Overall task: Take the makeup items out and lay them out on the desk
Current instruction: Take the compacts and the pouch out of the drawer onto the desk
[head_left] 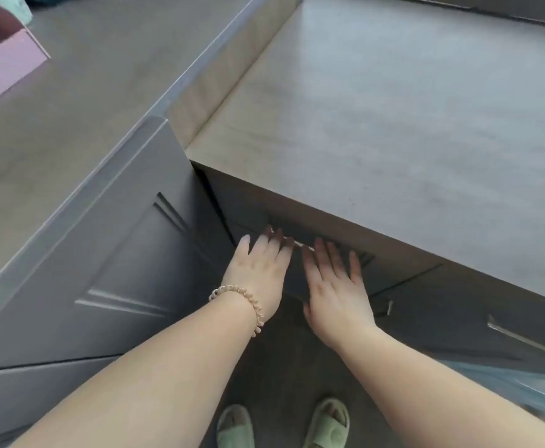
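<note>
**Operator:** Head view has both of my hands low on the front of the dark grey drawer [297,273] tucked under the lip of the pale wood-grain desk top [394,124]. My left hand [258,270], the one with the coiled beige hair tie [242,302] at the wrist, and my right hand [332,286] lie flat, fingers spread, side by side with a narrow gap between them. Neither is closed on anything.

**Observer:** Are you on the handle?

**Operator:** Fingertips reach the slim silver bar handle [297,244], mostly hidden beneath them. I can't tell whether they hook behind it.

**Observer:** And the makeup items?

**Operator:** None visible. I'd guess they sit inside this drawer, which looks shut or barely cracked.

**Observer:** So how would you do it well?

**Operator:** Curl both sets of fingers behind the bar, pull straight towards me and evenly, so the drawer doesn't rack. The tall grey panelled cabinet door [109,253] stands just beside my left hand, so I'd keep that elbow in. My feet in pale green slippers [326,425] are directly below; I'd step back for clearance.
</note>
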A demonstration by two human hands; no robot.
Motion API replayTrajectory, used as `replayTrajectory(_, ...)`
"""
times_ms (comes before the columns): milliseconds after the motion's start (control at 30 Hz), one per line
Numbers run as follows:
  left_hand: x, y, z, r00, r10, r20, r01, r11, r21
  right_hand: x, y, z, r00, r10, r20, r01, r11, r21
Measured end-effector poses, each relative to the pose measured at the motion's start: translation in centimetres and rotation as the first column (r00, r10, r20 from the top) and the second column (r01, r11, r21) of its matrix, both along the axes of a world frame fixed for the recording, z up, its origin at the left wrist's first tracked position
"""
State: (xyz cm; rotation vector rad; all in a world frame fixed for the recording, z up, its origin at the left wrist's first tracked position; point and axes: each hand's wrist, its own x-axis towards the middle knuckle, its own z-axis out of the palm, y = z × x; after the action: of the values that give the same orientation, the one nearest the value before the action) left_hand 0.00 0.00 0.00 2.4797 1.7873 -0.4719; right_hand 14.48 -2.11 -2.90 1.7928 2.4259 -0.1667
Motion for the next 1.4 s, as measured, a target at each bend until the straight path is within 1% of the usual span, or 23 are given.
replayTrajectory(33, 0.0, 0.4, -0.4, 1.0, -0.012, -0.018, 0.012, 1.0, 0.006, -0.1, 0.1, -0.4, 0.999, -0.032, -0.004, 0.033, 0.999, 0.018)
replayTrajectory(67, -0.1, 0.8, -0.8, 1.0, -0.007, -0.005, 0.007, 1.0, 0.012, -0.2, 0.3, -0.9, 0.998, -0.056, -0.021, 0.057, 0.997, 0.058)
replayTrajectory(167, -0.6, 1.3, -2.4, 0.998, -0.038, 0.05, 0.035, 0.997, 0.068, -0.7, 0.2, -2.1, 0.999, -0.045, 0.017, 0.042, 0.993, 0.112)
replayTrajectory(233, -0.9, 1.0, -2.6, 0.995, -0.062, 0.076, 0.057, 0.996, 0.065, -0.9, -0.4, -2.5, 0.999, -0.051, 0.018, 0.049, 0.992, 0.118)
replayTrajectory(333, -2.1, -0.4, -2.7, 0.993, -0.096, 0.068, 0.092, 0.994, 0.063, -1.4, -2.3, -2.0, 1.0, -0.027, 0.009, 0.026, 0.993, 0.111)
replayTrajectory(367, -2.5, -1.1, -2.5, 0.993, -0.103, 0.066, 0.099, 0.994, 0.053, -1.5, -3.1, -1.6, 1.0, 0.008, -0.015, -0.006, 0.99, 0.141)
replayTrajectory(467, -3.4, -3.4, -1.9, 0.991, -0.121, 0.048, 0.121, 0.993, 0.016, -2.2, -5.2, 0.7, 0.99, 0.109, -0.092, -0.07, 0.933, 0.353)
replayTrajectory(533, -4.0, -5.2, -1.2, 0.993, -0.11, 0.05, 0.111, 0.993, -0.028, -2.9, -5.7, 2.6, 0.992, 0.077, -0.1, -0.026, 0.9, 0.435)
replayTrajectory(567, -4.5, -6.1, -0.7, 0.992, -0.104, 0.068, 0.106, 0.994, -0.027, -3.2, -5.6, 3.6, 0.996, 0.022, -0.092, 0.019, 0.908, 0.419)
replayTrajectory(633, -5.3, -7.7, 0.4, 0.978, -0.124, 0.166, 0.123, 0.992, 0.017, -3.6, -5.2, 4.8, 0.993, -0.095, -0.071, 0.112, 0.947, 0.302)
replayTrajectory(700, -5.7, -8.3, 1.6, 0.931, -0.195, 0.307, 0.15, 0.975, 0.165, -4.1, -5.1, 5.3, 0.99, -0.14, -0.033, 0.144, 0.971, 0.19)
replayTrajectory(733, -5.4, -7.9, 2.5, 0.919, -0.221, 0.327, 0.146, 0.96, 0.239, -4.2, -5.2, 5.4, 0.99, -0.139, -0.018, 0.14, 0.977, 0.16)
replayTrajectory(767, -5.1, -7.3, 3.5, 0.922, -0.224, 0.315, 0.142, 0.954, 0.264, -4.3, -5.4, 5.5, 0.991, -0.135, -0.011, 0.136, 0.981, 0.14)
replayTrajectory(800, -4.7, -6.4, 4.6, 0.94, -0.204, 0.274, 0.136, 0.96, 0.245, -4.4, -5.7, 5.6, 0.991, -0.13, -0.01, 0.13, 0.984, 0.125)
replayTrajectory(833, -4.2, -5.5, 5.4, 0.959, -0.182, 0.219, 0.141, 0.971, 0.192, -4.5, -6.1, 5.8, 0.992, -0.126, -0.007, 0.126, 0.986, 0.108)
replayTrajectory(900, -4.0, -4.4, 6.0, 0.985, -0.144, 0.1, 0.142, 0.989, 0.029, -4.6, -6.8, 6.0, 0.993, -0.12, 0.0, 0.119, 0.989, 0.083)
replayTrajectory(933, -4.2, -4.4, 5.9, 0.989, -0.133, 0.067, 0.135, 0.99, -0.035, -4.7, -7.3, 6.1, 0.993, -0.119, 0.001, 0.119, 0.991, 0.069)
replayTrajectory(1133, -6.0, -8.7, 5.3, 0.989, -0.141, 0.046, 0.144, 0.988, -0.051, -5.9, -11.0, 6.5, 0.995, -0.074, -0.063, 0.076, 0.997, 0.034)
replayTrajectory(1167, -6.3, -9.4, 5.0, 0.988, -0.144, 0.064, 0.147, 0.988, -0.04, -6.1, -11.7, 6.5, 0.995, -0.073, -0.074, 0.075, 0.997, 0.029)
replayTrajectory(1233, -6.9, -10.8, 4.8, 0.983, -0.139, 0.117, 0.149, 0.985, -0.083, -6.6, -13.1, 6.2, 0.994, -0.074, -0.084, 0.075, 0.997, 0.007)
replayTrajectory(1267, -7.3, -11.4, 4.6, 0.98, -0.134, 0.148, 0.146, 0.986, -0.08, -6.7, -13.8, 6.1, 0.994, -0.067, -0.085, 0.067, 0.998, -0.004)
replayTrajectory(1400, -8.3, -13.4, 4.4, 0.964, -0.155, 0.214, 0.163, 0.986, -0.021, -7.0, -15.3, 6.7, 0.993, -0.016, -0.114, 0.017, 1.0, 0.011)
